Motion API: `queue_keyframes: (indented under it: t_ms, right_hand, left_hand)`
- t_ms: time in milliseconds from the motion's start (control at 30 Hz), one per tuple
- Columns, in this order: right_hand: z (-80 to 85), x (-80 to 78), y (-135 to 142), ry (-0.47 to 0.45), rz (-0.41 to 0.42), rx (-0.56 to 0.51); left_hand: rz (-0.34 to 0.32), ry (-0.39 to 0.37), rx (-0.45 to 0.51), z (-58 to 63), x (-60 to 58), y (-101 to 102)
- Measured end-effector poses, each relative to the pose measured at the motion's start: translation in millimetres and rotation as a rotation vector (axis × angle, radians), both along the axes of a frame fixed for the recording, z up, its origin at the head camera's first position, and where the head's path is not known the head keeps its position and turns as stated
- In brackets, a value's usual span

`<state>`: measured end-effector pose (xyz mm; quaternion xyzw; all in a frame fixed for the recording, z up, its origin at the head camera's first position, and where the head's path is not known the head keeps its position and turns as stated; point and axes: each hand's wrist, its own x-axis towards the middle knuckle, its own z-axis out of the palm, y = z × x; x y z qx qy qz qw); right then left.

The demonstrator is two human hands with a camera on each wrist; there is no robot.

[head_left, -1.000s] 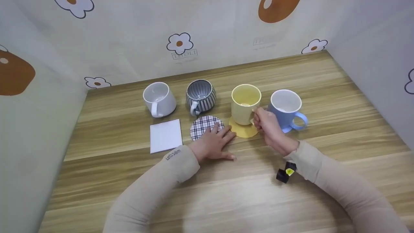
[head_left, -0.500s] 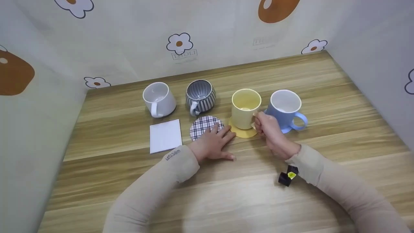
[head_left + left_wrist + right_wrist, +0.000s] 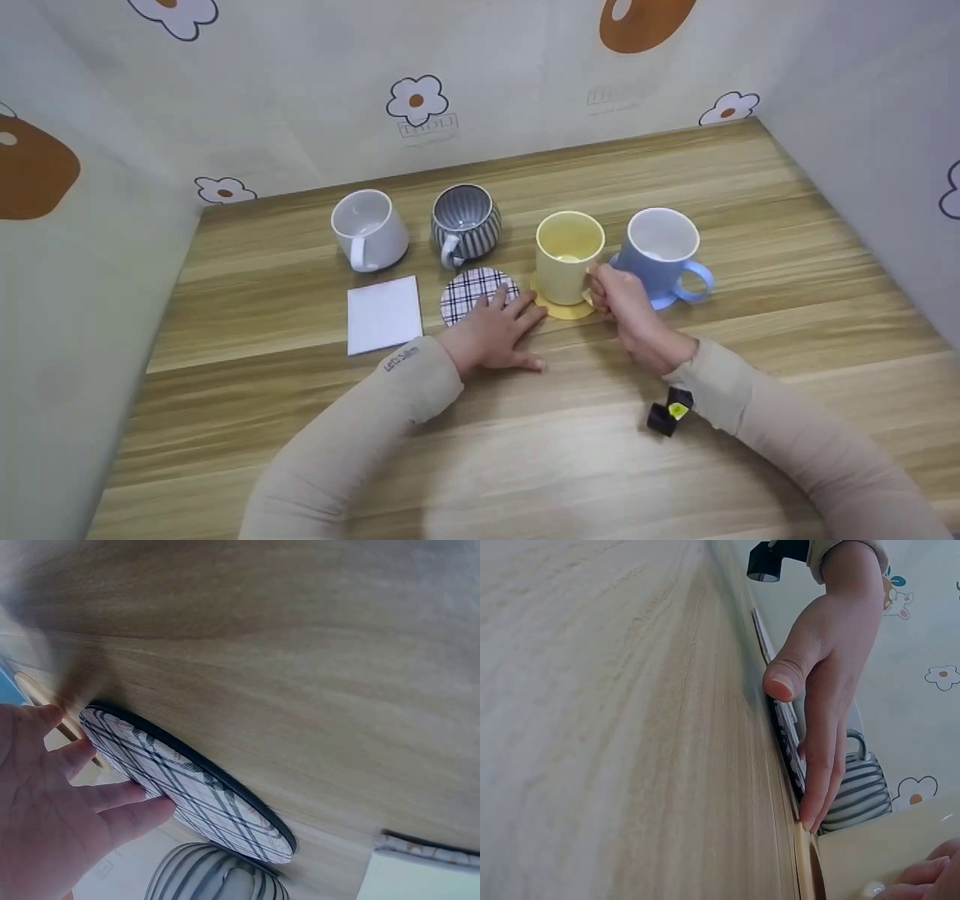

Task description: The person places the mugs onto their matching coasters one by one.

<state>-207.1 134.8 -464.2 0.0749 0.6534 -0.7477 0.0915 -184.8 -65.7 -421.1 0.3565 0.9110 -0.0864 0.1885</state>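
Observation:
My right hand (image 3: pixel 626 307) grips the handle of a yellow mug (image 3: pixel 564 274), which is upright and covers most of a yellow coaster (image 3: pixel 564 310) in the head view. Low at the right of the right wrist view, the mug's wall (image 3: pixel 885 840) shows close to the coaster. My left hand (image 3: pixel 496 334) lies with fingers spread over a round plaid coaster (image 3: pixel 474 291), its fingertips reaching the yellow coaster's left edge. In the left wrist view, those straight fingers (image 3: pixel 124 799) overlap the plaid coaster's face.
A blue mug (image 3: pixel 654 262) stands on a blue coaster (image 3: pixel 664 303), close right of the yellow mug. Behind the plaid coaster is a striped mug (image 3: pixel 480 234); left of it stands a white mug (image 3: pixel 382 236), with a white square coaster (image 3: pixel 384 316) in front. Patterned cloth walls (image 3: pixel 510 67) enclose the table.
My right hand has brought the yellow mug a little toward me and down over the yellow coaster, hiding more of it. My left hand has stayed in place.

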Motion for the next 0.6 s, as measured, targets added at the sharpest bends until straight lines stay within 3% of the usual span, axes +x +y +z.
queue_keyframes:
  t_ms: [600]
  right_hand:
    - [7.5, 8.8, -2.2, -0.001, -0.002, 0.015]
  left_hand:
    - [0.011, -0.015, 0.000, 0.3, 0.7, -0.1]
